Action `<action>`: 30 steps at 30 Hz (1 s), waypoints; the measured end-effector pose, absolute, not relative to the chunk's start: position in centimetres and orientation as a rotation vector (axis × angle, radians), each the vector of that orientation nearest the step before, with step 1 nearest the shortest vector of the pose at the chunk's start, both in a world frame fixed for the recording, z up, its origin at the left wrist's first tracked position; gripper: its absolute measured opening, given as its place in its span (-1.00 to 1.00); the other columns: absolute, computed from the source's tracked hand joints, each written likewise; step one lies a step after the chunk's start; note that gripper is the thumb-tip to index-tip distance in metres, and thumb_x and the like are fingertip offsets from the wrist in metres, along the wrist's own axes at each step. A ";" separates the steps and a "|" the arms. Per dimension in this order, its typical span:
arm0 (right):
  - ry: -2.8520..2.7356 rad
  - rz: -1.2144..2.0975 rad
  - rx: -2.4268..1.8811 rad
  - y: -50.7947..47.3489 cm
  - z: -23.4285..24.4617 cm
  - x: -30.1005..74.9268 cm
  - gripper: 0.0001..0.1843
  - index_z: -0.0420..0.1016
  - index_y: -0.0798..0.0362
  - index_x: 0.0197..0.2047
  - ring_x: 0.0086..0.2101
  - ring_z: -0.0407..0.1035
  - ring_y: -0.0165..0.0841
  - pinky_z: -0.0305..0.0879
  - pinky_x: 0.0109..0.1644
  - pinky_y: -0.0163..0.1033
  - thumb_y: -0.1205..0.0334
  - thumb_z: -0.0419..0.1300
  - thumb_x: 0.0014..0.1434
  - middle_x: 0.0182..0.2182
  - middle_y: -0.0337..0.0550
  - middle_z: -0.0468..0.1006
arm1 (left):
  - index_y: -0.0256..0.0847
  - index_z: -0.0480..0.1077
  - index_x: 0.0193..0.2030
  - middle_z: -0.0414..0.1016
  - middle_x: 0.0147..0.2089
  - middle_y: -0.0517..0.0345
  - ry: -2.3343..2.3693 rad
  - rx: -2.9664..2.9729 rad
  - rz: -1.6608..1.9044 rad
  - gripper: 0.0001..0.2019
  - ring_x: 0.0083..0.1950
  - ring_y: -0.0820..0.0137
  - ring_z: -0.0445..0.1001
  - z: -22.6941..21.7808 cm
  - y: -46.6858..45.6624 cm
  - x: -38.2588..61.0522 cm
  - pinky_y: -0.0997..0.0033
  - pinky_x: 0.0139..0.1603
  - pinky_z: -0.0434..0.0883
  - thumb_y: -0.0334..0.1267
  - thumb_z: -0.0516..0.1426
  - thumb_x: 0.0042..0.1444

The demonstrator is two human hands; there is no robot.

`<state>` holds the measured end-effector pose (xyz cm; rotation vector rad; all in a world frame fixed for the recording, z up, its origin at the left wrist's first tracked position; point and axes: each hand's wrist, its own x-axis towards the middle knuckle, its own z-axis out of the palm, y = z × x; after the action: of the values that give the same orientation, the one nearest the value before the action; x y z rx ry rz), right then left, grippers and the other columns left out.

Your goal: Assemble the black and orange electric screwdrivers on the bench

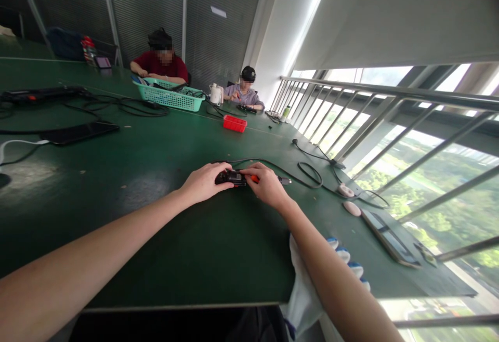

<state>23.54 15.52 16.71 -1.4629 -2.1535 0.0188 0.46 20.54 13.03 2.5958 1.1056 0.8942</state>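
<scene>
A black corded power tool (236,178) with orange parts lies sideways low over the green table, its metal tip pointing right. My left hand (206,182) is closed around its left end, thumb in front and fingers behind. My right hand (267,183) grips the middle and right part, thumb and fingers pressed together by an orange piece. The palms hide much of the tool's body. A black cord (283,165) runs behind my hands and loops off to the right. Under my right forearm, a white work glove (302,285) with blue fingertips hangs over the table's front edge.
Ahead stand a red plastic box (235,123), a turquoise basket (171,97) of cables and a white jug (215,94). A phone (80,132) lies left, a tablet-like device (390,238) right. Two people sit across the table. A metal railing (390,92) borders the right side.
</scene>
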 end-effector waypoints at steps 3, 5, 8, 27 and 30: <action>-2.136 -0.054 -1.548 14.9 17.3 24.5 -0.62 0.52 -0.14 0.16 -0.11 0.47 -0.30 0.35 0.05 -0.24 0.16 0.16 0.30 0.01 -0.14 0.53 | 0.10 0.34 0.12 0.53 0.01 0.21 1.071 2.579 0.883 -0.62 -0.02 0.21 0.50 13.0 20.6 0.4 0.32 -0.09 0.43 0.08 0.20 0.22; -2.134 -0.115 -1.629 14.7 17.7 25.1 -0.59 0.51 -0.18 0.17 -0.13 0.48 -0.27 0.36 -0.02 -0.23 0.05 0.23 0.26 0.04 -0.16 0.52 | 0.09 0.33 0.13 0.53 -0.01 0.20 1.054 2.570 0.862 -0.62 -0.03 0.21 0.50 13.1 20.7 0.4 0.31 -0.09 0.43 0.07 0.20 0.22; -2.184 -0.146 -1.745 14.7 18.1 26.0 -0.67 0.58 -0.24 0.07 -0.15 0.49 -0.25 0.35 -0.13 -0.23 0.01 0.26 0.24 0.02 -0.20 0.56 | 0.08 0.33 0.13 0.53 -0.06 0.17 1.059 2.555 0.848 -0.62 -0.05 0.20 0.50 13.1 20.7 0.4 0.29 -0.10 0.42 0.07 0.20 0.22; -1.990 -0.337 -1.803 13.2 19.0 24.4 -0.73 0.49 -0.04 0.01 -0.13 0.43 -0.15 0.34 -0.14 -0.15 0.22 0.12 0.26 -0.10 -0.06 0.56 | 0.02 0.29 0.21 0.53 0.02 0.09 1.077 2.652 0.842 -0.59 -0.08 0.15 0.47 13.0 20.3 0.8 0.26 -0.12 0.39 -0.01 0.17 0.26; -1.958 -0.392 -1.485 12.4 20.4 23.9 -0.68 0.36 0.01 0.08 0.01 0.35 -0.14 0.32 0.09 -0.05 0.34 0.01 0.28 -0.01 0.00 0.49 | 0.05 0.29 0.27 0.53 0.07 0.09 1.069 2.672 0.836 -0.56 -0.06 0.15 0.47 12.8 20.5 0.8 0.24 -0.09 0.39 0.00 0.15 0.28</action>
<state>23.89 12.40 20.39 -1.4853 -1.9581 -0.3916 0.78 20.51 12.77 2.6719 1.0692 0.8364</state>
